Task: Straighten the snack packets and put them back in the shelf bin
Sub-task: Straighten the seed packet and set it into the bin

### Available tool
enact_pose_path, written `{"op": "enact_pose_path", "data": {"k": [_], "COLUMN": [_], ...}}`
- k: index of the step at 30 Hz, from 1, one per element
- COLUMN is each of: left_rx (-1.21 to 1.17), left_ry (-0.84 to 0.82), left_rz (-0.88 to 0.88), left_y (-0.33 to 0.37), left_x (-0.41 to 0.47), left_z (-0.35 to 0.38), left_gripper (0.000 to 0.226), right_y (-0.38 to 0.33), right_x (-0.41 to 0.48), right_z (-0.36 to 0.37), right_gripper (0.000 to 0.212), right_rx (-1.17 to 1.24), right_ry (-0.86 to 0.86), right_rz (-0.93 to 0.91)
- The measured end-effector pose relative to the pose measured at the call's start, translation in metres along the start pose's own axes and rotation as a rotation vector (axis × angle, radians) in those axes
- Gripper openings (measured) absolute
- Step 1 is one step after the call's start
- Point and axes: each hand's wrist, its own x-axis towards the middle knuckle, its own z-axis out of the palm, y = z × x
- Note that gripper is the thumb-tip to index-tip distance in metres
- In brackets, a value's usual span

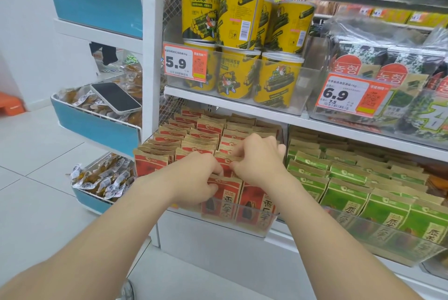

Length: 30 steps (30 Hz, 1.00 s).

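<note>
Reaching into the clear shelf bin (pixel 254 225) at the centre of the head view, the left hand (pixel 194 178) curls its fingers round the top of a front packet among the red snack packets (pixel 208 127) that stand upright in rows inside. Just at its 2 o'clock, the right hand (pixel 259 161) pinches packet tops in the next row back. Green packets (pixel 351 190) stand in rows at 3 o'clock, yellow canisters (pixel 218 13) are stacked at 12 o'clock, and a phone (pixel 115 97) lies at 10 o'clock.
</note>
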Motion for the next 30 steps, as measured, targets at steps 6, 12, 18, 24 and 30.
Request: {"op": "enact_pose_path", "data": {"k": [6,12,18,24,30], "left_rx": [0.023,0.017,-0.111,-0.344,-0.713], "left_ry": [0.006,0.079,0.222,0.737,0.757], "left_rz": [0.003,0.025,-0.025,0.042,0.178], "left_y": [0.000,0.006,0.022,0.047,0.084], "left_x": [-0.002,-0.006,-0.020,-0.025,-0.030], "left_z": [0.000,-0.007,-0.018,-0.017,-0.010], "left_gripper": [0.017,0.009,0.036,0.009,0.021], "right_y": [-0.003,0.002,0.014,0.016,0.003], "right_x": [0.001,-0.009,-0.032,-0.058,-0.081], "right_z": [-0.008,-0.021,-0.036,-0.054,-0.064], "right_gripper": [0.021,0.021,0.017,0.021,0.024], "right_rx": [0.131,0.253,0.368,0.485,1.125], "right_ry": [0.266,0.494,0.727,0.822,0.497], "right_rz": [0.014,-0.212,-0.404,-0.386,-0.130]}}
